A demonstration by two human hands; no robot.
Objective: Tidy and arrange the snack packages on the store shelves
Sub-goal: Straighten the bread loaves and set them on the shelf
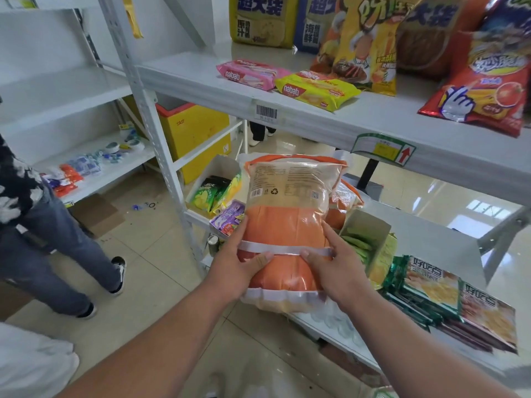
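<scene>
overhead, nabati packs [316, 89]; both hands [290, 271] clasped round orange bag [287, 225], barcode side up

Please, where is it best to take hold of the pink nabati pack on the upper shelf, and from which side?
Probably across its short width near the middle, coming from above and the front. The pink nabati pack lies flat near the upper shelf edge, its top clear. The yellow nabati pack crowds its right end, so a grip there looks awkward.

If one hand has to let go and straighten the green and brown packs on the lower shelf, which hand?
Right hand: it holds the orange bag on the side nearest those packs; the left hand is farther away.
</scene>
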